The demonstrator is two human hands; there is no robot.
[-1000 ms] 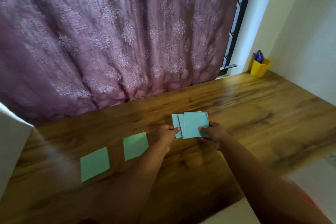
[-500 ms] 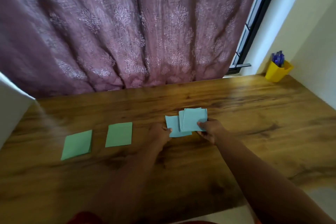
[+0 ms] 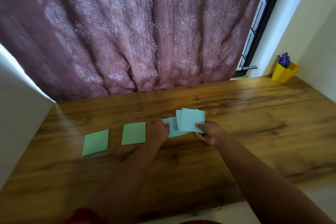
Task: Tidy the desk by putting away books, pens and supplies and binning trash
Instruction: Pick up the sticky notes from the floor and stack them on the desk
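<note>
My right hand [image 3: 209,132] pinches a small stack of light blue paper squares [image 3: 190,120] just above the wooden desk [image 3: 254,123]. My left hand [image 3: 159,130] grips one blue square [image 3: 172,129] that sticks out to the left of the stack, low over the desk. Two green paper squares lie flat to the left: one [image 3: 134,133] close beside my left hand, another [image 3: 95,142] farther left.
A yellow pen holder [image 3: 283,73] with blue pens stands in the far right corner against the wall. A purple patterned curtain [image 3: 136,32] hangs along the desk's back edge. A white surface [image 3: 18,118] borders the desk's left end.
My left hand has drawn one blue square leftward out of the stack in my right hand. The camera has swung left, so the scene has shifted right.
</note>
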